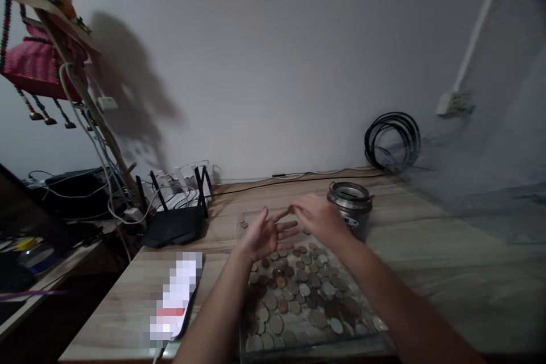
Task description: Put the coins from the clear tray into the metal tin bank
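Above a spread of coins (294, 290) I hold both hands close together. My left hand (264, 233) is open, its thumb raised and its fingers apart, with no object visible in it. Bent over with fingers pressed together, my right hand (319, 217) meets the tip of my left index finger. Whether a small thing sits in that pinch is hidden. Silver and brownish coins lie flat in a shallow clear plastic tray (315, 344). Just behind my right hand stands a round jar (350, 199) with a metallic top and side clasps.
A phone (177, 296) with a lit screen lies left of my left forearm. Routers (174, 224) with antennas and cables stand at the back left. A black cable coil (392, 139) leans against the wall. A pink bag (42, 62) hangs from a wooden stand.
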Demonstrator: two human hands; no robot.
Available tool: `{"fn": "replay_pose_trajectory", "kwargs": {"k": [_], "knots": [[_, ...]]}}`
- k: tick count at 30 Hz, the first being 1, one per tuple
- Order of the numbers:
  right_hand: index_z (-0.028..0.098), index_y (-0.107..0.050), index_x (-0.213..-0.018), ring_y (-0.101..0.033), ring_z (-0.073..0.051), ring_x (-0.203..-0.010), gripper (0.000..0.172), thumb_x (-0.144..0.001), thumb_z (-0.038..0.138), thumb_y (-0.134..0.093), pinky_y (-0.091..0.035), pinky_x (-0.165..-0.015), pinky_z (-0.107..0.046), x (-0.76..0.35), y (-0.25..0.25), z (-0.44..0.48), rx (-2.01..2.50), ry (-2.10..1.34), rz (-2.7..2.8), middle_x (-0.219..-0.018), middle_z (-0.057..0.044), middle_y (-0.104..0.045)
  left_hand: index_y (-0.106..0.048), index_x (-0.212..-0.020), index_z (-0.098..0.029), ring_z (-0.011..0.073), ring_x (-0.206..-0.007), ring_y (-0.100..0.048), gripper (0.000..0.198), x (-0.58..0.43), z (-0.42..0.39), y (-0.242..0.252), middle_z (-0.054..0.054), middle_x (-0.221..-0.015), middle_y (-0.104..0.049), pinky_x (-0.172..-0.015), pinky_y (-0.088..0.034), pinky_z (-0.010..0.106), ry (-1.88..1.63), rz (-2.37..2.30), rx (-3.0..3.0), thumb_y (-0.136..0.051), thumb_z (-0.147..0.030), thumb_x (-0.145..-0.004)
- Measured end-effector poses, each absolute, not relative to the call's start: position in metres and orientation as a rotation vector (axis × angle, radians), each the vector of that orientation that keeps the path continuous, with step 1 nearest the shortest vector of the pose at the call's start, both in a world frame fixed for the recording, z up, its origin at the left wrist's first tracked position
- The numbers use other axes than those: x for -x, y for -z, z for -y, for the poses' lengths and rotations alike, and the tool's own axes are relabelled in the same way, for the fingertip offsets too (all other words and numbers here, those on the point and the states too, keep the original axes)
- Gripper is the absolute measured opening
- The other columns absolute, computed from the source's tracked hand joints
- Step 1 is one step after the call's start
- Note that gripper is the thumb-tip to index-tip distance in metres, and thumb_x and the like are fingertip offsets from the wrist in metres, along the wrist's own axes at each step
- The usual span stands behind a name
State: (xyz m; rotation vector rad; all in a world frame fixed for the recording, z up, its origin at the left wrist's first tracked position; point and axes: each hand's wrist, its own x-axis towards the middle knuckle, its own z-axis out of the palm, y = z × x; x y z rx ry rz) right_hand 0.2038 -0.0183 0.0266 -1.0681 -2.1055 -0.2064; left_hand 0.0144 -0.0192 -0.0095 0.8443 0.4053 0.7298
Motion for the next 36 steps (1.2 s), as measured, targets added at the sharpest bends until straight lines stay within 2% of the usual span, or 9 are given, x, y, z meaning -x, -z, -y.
{"fn": "replay_pose_trajectory", "kwargs": {"k": [5, 9, 14, 19, 24, 27, 30, 33, 36], "knots": [[0.019, -0.068, -0.083, -0.052, -0.021, -0.083, 0.021, -0.081, 0.026, -0.048, -0.038, -0.066, -0.03, -0.264, -0.044, 0.005, 1.366, 0.465, 1.616, -0.081, -0.006, -0.065, -0.054, -0.114, -0.017, 0.0234, -0.103, -0.052, 0.049, -0.016, 0.015, 0.012, 0.013, -0.115, -0.055, -0.077, -0.041, 0.032, -0.773, -0.667, -0.975, -0.038, -0.052, -0.083], [0.021, -0.07, -0.084, -0.053, -0.021, -0.077, 0.023, -0.077, 0.031, -0.051, -0.036, -0.059, -0.03, -0.29, -0.044, 0.0, 1.606, 0.382, 1.459, -0.079, -0.008, -0.062, -0.055, -0.109, -0.017, 0.0228, -0.103, -0.052, 0.047, -0.015, 0.013, 0.014, 0.013, -0.115, -0.055, -0.076, -0.042, 0.032, -0.847, -0.749, -1.01, -0.04, -0.051, -0.082], [0.023, -0.072, -0.084, -0.052, -0.021, -0.077, 0.023, -0.075, 0.03, -0.052, -0.036, -0.059, -0.029, -0.29, -0.037, -0.003, 1.672, 0.315, 1.468, -0.08, -0.009, -0.06, -0.056, -0.105, -0.015, 0.0234, -0.106, -0.051, 0.045, -0.014, 0.01, 0.016, 0.013, -0.118, -0.054, -0.076, -0.042, 0.032, -0.946, -0.882, -1.06, -0.043, -0.05, -0.079], [0.021, -0.07, -0.084, -0.053, -0.021, -0.081, 0.023, -0.077, 0.028, -0.049, -0.04, -0.066, -0.031, -0.283, -0.037, -0.004, 1.502, 0.326, 1.463, -0.079, -0.006, -0.064, -0.058, -0.101, -0.014, 0.023, -0.104, -0.053, 0.046, -0.011, 0.006, 0.017, 0.014, -0.115, -0.056, -0.077, -0.043, 0.032, -1.084, -0.956, -1.043, -0.046, -0.05, -0.075], [0.017, -0.066, -0.09, -0.054, -0.018, -0.083, 0.027, -0.084, 0.025, -0.04, -0.041, -0.076, -0.03, -0.239, -0.034, 0.005, 1.155, 0.293, 1.581, -0.085, -0.008, -0.065, -0.059, -0.096, -0.015, 0.0205, -0.101, -0.055, 0.036, -0.006, 0.001, 0.017, 0.012, -0.109, -0.061, -0.081, -0.042, 0.032, -1.301, -1.275, -1.239, -0.04, -0.038, -0.077], [0.019, -0.066, -0.091, -0.057, -0.017, -0.082, 0.029, -0.085, 0.028, -0.039, -0.042, -0.075, -0.028, -0.202, -0.015, 0.009, 1.133, 0.062, 1.9, -0.088, -0.007, -0.065, -0.062, -0.096, -0.014, 0.0202, -0.106, -0.053, 0.034, -0.006, -0.002, 0.024, 0.011, -0.108, -0.062, -0.092, -0.037, 0.03, -1.134, -1.493, -1.633, -0.042, -0.034, -0.075], [0.018, -0.061, -0.11, -0.055, -0.021, -0.099, 0.037, -0.08, 0.033, -0.045, -0.041, -0.084, -0.03, -0.182, 0.011, 0.005, 1.242, -0.178, 2.247, -0.108, -0.011, -0.061, -0.058, -0.11, -0.012, 0.0222, -0.11, -0.05, 0.045, -0.008, -0.002, 0.034, 0.013, -0.118, -0.057, -0.095, -0.035, 0.03, -0.686, -1.624, -1.937, -0.044, -0.038, -0.076], [0.016, -0.053, -0.122, -0.05, -0.027, -0.109, 0.054, -0.073, 0.04, -0.053, -0.038, -0.09, -0.036, -0.182, 0.028, -0.002, 1.407, -0.343, 2.543, -0.12, -0.016, -0.054, -0.054, -0.116, -0.012, 0.025, -0.115, -0.045, 0.049, -0.011, 0.004, 0.039, 0.014, -0.122, -0.053, -0.1, -0.03, 0.034, -0.26, -1.676, -2.157, -0.042, -0.041, -0.078], [0.018, -0.053, -0.122, -0.049, -0.03, -0.111, 0.056, -0.071, 0.041, -0.055, -0.037, -0.091, -0.04, -0.184, 0.031, -0.003, 1.448, -0.388, 2.726, -0.118, -0.016, -0.056, -0.043, -0.128, -0.014, 0.03, -0.125, -0.033, 0.06, -0.016, 0.014, 0.037, 0.015, -0.131, -0.043, -0.102, -0.025, 0.041, 0.0, -1.679, -2.28, -0.042, -0.046, -0.078]]}}
